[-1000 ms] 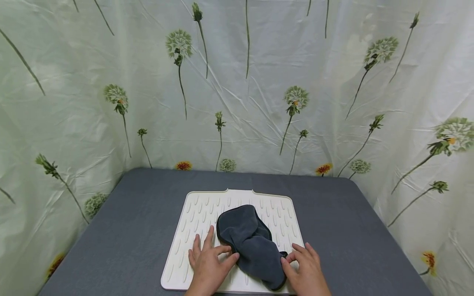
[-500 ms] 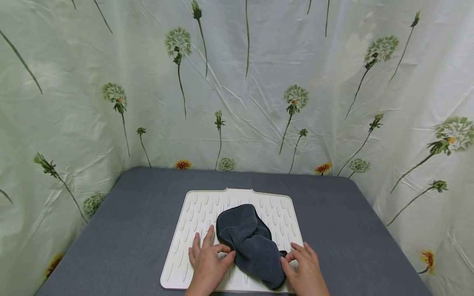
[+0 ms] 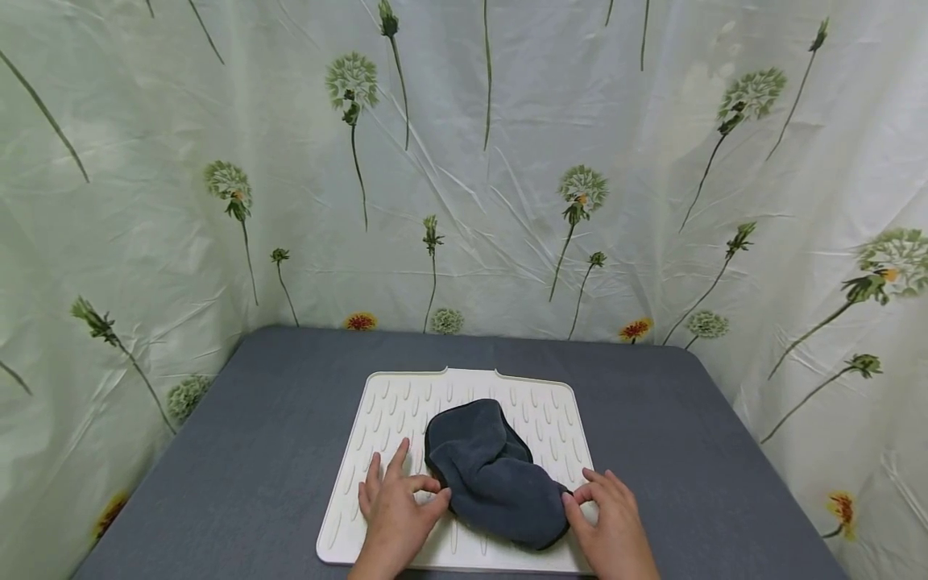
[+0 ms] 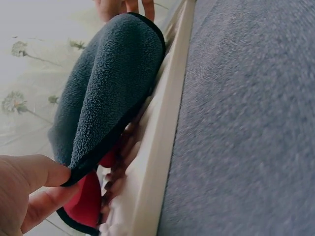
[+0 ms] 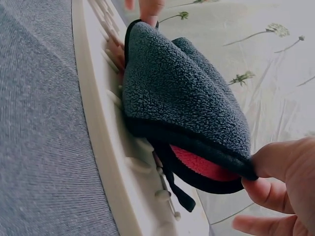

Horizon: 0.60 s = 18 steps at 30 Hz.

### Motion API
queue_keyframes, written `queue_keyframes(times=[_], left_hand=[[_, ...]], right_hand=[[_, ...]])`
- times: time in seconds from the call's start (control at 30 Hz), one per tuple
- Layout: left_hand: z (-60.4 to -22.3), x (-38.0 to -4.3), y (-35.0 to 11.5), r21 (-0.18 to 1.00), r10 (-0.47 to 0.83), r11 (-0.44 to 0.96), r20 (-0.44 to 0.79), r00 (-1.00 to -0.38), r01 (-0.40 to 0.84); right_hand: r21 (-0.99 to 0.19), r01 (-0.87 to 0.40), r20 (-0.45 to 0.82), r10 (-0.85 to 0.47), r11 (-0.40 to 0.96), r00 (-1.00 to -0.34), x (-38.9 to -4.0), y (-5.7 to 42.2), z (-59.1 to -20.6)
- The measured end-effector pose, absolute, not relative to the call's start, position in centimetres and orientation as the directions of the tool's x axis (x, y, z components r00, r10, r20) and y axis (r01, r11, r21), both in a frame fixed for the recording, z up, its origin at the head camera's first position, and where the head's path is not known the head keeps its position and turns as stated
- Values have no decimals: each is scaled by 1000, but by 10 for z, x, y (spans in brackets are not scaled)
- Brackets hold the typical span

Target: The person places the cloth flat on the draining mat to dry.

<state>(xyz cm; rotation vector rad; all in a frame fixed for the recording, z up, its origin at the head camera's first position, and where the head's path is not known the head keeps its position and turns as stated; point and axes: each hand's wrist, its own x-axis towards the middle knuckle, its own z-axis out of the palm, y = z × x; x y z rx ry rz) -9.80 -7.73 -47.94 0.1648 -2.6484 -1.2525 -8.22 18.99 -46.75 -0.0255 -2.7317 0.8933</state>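
Note:
A crumpled microfiber cloth (image 3: 500, 491), dark blue-grey with black edging, lies over a white ridged mat (image 3: 344, 515). Its red underside (image 4: 84, 201) peeks out beneath the fold in the left wrist view. Between thumb and forefinger, my left hand (image 3: 399, 515) pinches the cloth's left edge, its other fingers spread. At the opposite end, my right hand (image 3: 611, 519) pinches a corner. The right wrist view shows that near edge lifted off the mat, with a small black loop (image 5: 182, 194) hanging below. Part of the cloth's underside is hidden by its folds.
The mat has a raised rim and rests on a grey cloth-covered table (image 3: 254, 459). A pale curtain (image 3: 464, 161) printed with dandelions hangs behind the table and along both sides.
Both hands have moved slightly apart, the left leftward and the right rightward. The cloth's near part is now stretched wider, and its lower edge has risen.

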Motion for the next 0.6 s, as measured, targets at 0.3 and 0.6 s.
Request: queue_keyframes(times=[0.3,0.6], left_hand=[[-473,-97,-87,773,-200,634,123,-972,-33],[-467,-95,-100,773,-221,631,97,-970,-66]], right_hand=[[-597,-36,232,129,801,-964,-82,189,-464],[-647,-18,226,168,762,-960,-78,182,-460]])
